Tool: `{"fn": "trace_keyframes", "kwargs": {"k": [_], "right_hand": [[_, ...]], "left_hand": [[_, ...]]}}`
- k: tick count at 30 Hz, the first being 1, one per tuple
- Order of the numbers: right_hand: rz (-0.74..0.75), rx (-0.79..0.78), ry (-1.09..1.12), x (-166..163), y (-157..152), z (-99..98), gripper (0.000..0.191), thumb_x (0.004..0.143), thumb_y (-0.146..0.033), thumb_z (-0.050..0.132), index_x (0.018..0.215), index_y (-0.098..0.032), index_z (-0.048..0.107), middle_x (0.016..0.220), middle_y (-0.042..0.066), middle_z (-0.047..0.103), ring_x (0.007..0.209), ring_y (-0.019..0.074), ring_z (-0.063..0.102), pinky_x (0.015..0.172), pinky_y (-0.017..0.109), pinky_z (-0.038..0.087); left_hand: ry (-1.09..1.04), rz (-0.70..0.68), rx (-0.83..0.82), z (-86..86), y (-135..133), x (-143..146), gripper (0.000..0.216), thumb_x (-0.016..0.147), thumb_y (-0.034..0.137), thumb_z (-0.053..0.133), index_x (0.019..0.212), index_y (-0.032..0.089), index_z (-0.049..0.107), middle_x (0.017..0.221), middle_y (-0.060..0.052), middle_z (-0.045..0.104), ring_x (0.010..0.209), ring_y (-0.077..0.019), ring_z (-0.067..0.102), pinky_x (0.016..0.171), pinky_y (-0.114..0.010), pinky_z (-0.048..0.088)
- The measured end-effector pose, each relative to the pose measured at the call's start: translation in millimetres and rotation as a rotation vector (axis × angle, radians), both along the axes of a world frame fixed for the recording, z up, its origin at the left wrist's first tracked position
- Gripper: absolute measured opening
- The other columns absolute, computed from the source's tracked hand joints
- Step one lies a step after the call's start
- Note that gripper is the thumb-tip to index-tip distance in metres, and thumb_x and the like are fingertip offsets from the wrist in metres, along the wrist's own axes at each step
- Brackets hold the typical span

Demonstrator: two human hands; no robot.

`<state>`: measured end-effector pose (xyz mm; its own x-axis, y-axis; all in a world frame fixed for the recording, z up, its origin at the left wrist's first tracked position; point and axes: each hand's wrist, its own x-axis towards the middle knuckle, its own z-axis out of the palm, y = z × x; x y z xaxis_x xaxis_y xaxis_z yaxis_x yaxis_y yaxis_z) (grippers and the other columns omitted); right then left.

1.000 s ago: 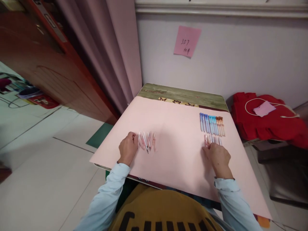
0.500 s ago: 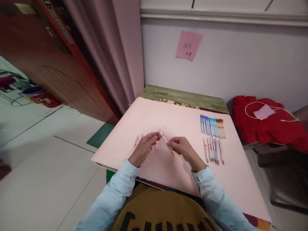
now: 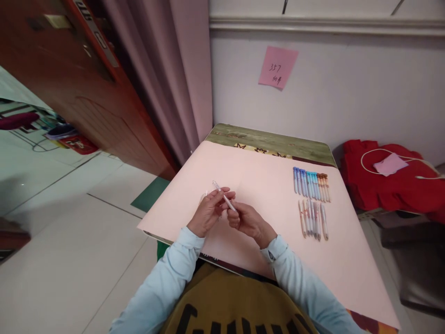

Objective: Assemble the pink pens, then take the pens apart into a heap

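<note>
A slim white pen (image 3: 224, 196) is held between my two hands above the paper-covered table. My left hand (image 3: 208, 211) pinches its middle between thumb and fingers. Closed round the lower end is my right hand (image 3: 248, 221), the thumb pressed against the pen. Beyond my left hand a few clear pen parts (image 3: 203, 196) lie on the sheet, mostly hidden by that hand. On the right side of the table lies a neat row of blue, light blue and brown pens (image 3: 310, 184). Nearer me is a second row of pale, clear-bodied pens (image 3: 313, 220).
Pale pink paper (image 3: 271, 181) covers most of the table, whose green edge (image 3: 271, 137) shows at the back. A red cloth (image 3: 368, 185) with a white cable lies at the right. A wooden door (image 3: 114, 93) and a curtain (image 3: 191, 69) stand at the left.
The pen has turned and moved a little left, its upper end now pointing up and left. My right hand has come in closer to my left. The view has shifted slightly.
</note>
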<state>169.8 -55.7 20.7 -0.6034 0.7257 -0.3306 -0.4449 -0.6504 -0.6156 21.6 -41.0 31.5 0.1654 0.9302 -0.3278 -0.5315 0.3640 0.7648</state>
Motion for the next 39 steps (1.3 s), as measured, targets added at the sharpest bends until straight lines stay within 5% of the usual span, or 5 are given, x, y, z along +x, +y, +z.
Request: {"fn": "trace_keyframes", "kwargs": {"k": [13, 18, 24, 30, 39], "right_hand": [[-0.186, 0.313, -0.401, -10, 1, 4.4, 0.045, 0.070, -0.056, 0.081, 0.074, -0.016, 0.060, 0.064, -0.002, 0.060, 0.055, 0.0083, 0.050, 0.054, 0.022, 0.035], [-0.090, 0.112, -0.360, -14, 2, -3.4, 0.066, 0.083, -0.079, 0.048, 0.088, -0.015, 0.066, 0.057, -0.002, 0.057, 0.045, 0.0082, 0.044, 0.046, 0.023, 0.030], [-0.239, 0.151, -0.373, -15, 3, -3.2, 0.047, 0.062, -0.052, 0.086, 0.084, -0.017, 0.064, 0.076, 0.000, 0.066, 0.061, 0.0088, 0.056, 0.056, 0.022, 0.038], [-0.148, 0.072, -0.346, -18, 6, -4.1, 0.058, 0.080, -0.073, 0.058, 0.083, -0.015, 0.066, 0.059, -0.001, 0.057, 0.043, 0.0068, 0.042, 0.045, 0.023, 0.027], [-0.189, 0.059, -0.339, -20, 6, -1.0, 0.053, 0.072, -0.067, 0.071, 0.086, -0.017, 0.061, 0.066, -0.002, 0.058, 0.050, 0.0073, 0.048, 0.047, 0.021, 0.035]], "left_hand": [[0.172, 0.090, 0.074, 7.2, 5, 0, 0.032, 0.075, 0.040, 0.078, 0.084, 0.012, 0.066, 0.085, -0.011, 0.073, 0.058, -0.0142, 0.062, 0.053, -0.027, 0.048], [0.140, 0.100, 0.061, 6.0, 4, -1, 0.035, 0.073, 0.040, 0.080, 0.089, 0.013, 0.065, 0.084, -0.009, 0.073, 0.059, -0.0135, 0.062, 0.054, -0.026, 0.048], [0.143, 0.190, 0.081, 3.1, 7, -4, 0.034, 0.073, 0.037, 0.081, 0.091, 0.012, 0.065, 0.088, -0.010, 0.073, 0.076, -0.0174, 0.068, 0.065, -0.027, 0.052], [0.140, 0.119, 0.082, 3.9, 7, -3, 0.034, 0.074, 0.040, 0.080, 0.091, 0.014, 0.066, 0.089, -0.010, 0.074, 0.064, -0.0150, 0.064, 0.061, -0.029, 0.050], [0.133, 0.184, 0.095, -3.3, 7, -5, 0.033, 0.073, 0.037, 0.081, 0.091, 0.013, 0.067, 0.090, -0.010, 0.074, 0.076, -0.0166, 0.067, 0.073, -0.030, 0.050]]}}
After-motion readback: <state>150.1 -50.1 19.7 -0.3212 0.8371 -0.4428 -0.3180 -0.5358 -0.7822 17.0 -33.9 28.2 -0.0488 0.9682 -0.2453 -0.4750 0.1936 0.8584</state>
